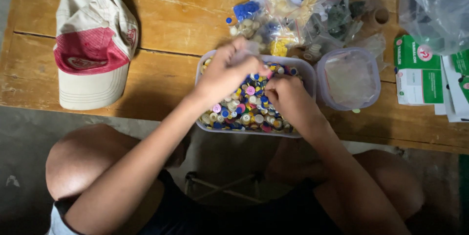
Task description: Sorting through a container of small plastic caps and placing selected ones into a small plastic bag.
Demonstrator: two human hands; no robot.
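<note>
At frame centre, a clear plastic tub (304, 69) filled with mixed coloured buttons (244, 110) sits at the near edge of a wooden table (166, 20). The left hand (227, 71) is over the upper left part of the tub, fingers curled together around a small clear plastic bag (248, 49); the bag's contents cannot be made out. The right hand (289, 99) rests on the buttons at the tub's right side, fingers bent down and pressed together among them; whether it pinches a button cannot be told. Just right of the tub lies its clear lid (349, 78). Above the tub, at upper centre, is a pile of small bags of sorted buttons (283, 15). A red and cream cap (93, 49) lies at upper left. Green and white boxes (417, 71) occupy the right edge.
</note>
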